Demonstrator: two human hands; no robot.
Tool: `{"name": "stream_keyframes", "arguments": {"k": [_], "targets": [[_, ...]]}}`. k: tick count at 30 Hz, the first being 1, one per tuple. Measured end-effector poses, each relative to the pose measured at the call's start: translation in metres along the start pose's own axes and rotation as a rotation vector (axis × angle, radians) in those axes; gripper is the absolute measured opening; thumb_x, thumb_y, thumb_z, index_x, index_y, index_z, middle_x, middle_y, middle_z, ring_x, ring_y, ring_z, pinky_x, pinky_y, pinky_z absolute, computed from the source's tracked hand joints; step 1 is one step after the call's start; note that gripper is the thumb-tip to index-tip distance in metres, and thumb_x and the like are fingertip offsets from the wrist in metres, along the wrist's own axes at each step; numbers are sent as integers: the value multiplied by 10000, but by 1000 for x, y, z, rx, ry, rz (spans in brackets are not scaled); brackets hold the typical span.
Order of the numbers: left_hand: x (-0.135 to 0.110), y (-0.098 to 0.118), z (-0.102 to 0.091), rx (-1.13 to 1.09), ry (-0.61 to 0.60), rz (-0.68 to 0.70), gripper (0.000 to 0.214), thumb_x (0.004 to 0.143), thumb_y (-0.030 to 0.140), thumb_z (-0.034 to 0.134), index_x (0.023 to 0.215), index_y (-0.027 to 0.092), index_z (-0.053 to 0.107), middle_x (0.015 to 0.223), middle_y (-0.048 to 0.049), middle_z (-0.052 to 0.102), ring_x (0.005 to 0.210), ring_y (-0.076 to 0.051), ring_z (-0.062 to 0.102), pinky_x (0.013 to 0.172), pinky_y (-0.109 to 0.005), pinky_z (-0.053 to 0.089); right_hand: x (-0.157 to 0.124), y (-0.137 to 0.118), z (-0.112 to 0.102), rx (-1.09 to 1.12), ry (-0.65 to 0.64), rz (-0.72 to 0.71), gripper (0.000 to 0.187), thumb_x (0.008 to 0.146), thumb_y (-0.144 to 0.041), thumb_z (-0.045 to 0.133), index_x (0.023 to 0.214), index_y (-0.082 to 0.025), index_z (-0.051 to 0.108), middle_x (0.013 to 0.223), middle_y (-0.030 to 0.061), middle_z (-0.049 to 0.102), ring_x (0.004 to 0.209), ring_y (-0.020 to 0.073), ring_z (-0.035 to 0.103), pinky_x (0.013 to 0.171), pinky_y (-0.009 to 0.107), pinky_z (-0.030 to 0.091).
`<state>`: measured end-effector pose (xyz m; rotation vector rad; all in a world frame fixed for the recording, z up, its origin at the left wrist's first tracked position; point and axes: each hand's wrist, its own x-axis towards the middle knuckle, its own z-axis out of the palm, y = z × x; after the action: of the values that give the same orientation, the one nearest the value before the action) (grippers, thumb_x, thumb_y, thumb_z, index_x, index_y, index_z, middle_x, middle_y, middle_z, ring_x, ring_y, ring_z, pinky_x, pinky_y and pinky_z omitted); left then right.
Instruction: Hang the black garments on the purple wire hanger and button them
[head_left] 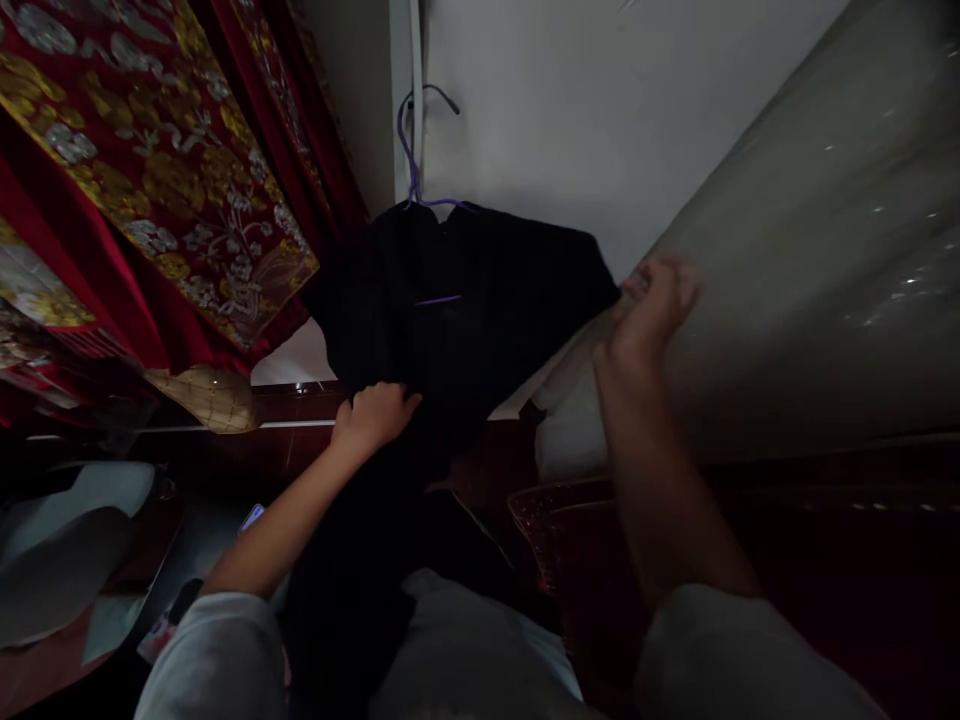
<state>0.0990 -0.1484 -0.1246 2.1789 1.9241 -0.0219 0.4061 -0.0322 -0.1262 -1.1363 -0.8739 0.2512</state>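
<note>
A black short-sleeved shirt (480,330) hangs in front of me on a purple wire hanger (411,165), whose hook is at a pale vertical strip on the wall. My left hand (377,412) is closed on the left side of the shirt's lower part, thumb toward its middle. At the outer end of the right sleeve is my right hand (656,295), raised and blurred by motion. Its fingers look bent, and I cannot tell whether they grip the sleeve's hem. The shirt's lower end merges with dark shapes below.
Red cloth with gold and silver embroidery (187,180) hangs at the left. A large plastic-looking pale sheet (810,270) slopes along the right. Dark red furniture with a carved edge (555,500) stands low on the right. Grey and pale items (67,560) lie at lower left.
</note>
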Motion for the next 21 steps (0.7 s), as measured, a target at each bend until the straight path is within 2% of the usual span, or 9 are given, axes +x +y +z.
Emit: {"name": "stream_keyframes", "arguments": {"k": [1, 2, 4, 6, 8, 11, 14, 17, 21], "targets": [[-2, 1, 8, -70, 70, 29, 387, 1034, 463, 454, 1110, 196, 722, 1053, -160, 738, 952, -336, 735, 827, -450, 562, -21, 0, -5, 66, 175, 98, 369, 888, -281, 443, 1225, -176, 551, 1230, 142, 642, 1049, 215, 664, 782, 352, 498], [-4, 2, 16, -147, 146, 57, 335, 1029, 433, 473, 1109, 209, 709, 1046, -146, 724, 921, -312, 729, 814, -429, 556, -47, -2, -8, 147, 215, 135, 342, 829, -272, 514, 1162, -202, 546, 1217, 125, 631, 1009, 200, 651, 764, 328, 489], [-6, 8, 33, -321, 305, 109, 210, 999, 336, 536, 1097, 214, 677, 1037, -120, 688, 893, -266, 702, 814, -384, 543, -111, -11, -11, 271, 80, 256, 325, 713, -268, 638, 1026, -240, 551, 1071, 63, 632, 869, 172, 616, 716, 301, 483], [-7, 14, 46, -520, 466, 166, 131, 963, 227, 554, 1065, 210, 634, 1005, -88, 662, 917, -236, 668, 849, -352, 527, -171, -21, -7, 389, -165, 508, 358, 631, -236, 697, 971, -239, 584, 877, 4, 591, 784, 148, 585, 704, 280, 484], [-7, 19, 53, -690, 607, 204, 124, 938, 147, 527, 1027, 209, 588, 967, -60, 647, 937, -212, 637, 885, -330, 508, -211, -27, 0, 454, -316, 758, 394, 569, -226, 742, 944, -224, 621, 837, -5, 607, 741, 135, 576, 651, 256, 469], [-10, 25, 58, -909, 733, 213, 166, 918, 95, 483, 1027, 207, 541, 968, -42, 624, 917, -176, 618, 870, -293, 505, -229, -32, 7, 529, -368, 906, 418, 529, -219, 796, 924, -211, 660, 865, 3, 658, 772, 132, 599, 649, 242, 483], [-18, 30, 64, -1134, 751, 192, 304, 902, 86, 488, 1176, 211, 535, 1137, -68, 605, 883, -143, 616, 811, -260, 529, -224, -39, 8, 583, -352, 851, 432, 535, -191, 824, 936, -226, 668, 882, -12, 672, 806, 121, 611, 718, 240, 516], [-26, 36, 74, -1274, 728, 151, 537, 897, 89, 509, 1404, 259, 469, 1239, -88, 574, 852, -130, 614, 810, -273, 554, -225, -47, 6, 599, -407, 824, 437, 546, -178, 830, 947, -230, 667, 886, -10, 673, 848, 131, 627, 800, 263, 539], [-31, 39, 81, -1332, 727, 135, 552, 889, 123, 567, 1421, 259, 509, 1189, -84, 595, 919, -150, 617, 899, -315, 555, -234, -51, 5, 606, -454, 851, 437, 546, -179, 831, 950, -228, 671, 876, -3, 669, 888, 147, 632, 822, 272, 544]]}}
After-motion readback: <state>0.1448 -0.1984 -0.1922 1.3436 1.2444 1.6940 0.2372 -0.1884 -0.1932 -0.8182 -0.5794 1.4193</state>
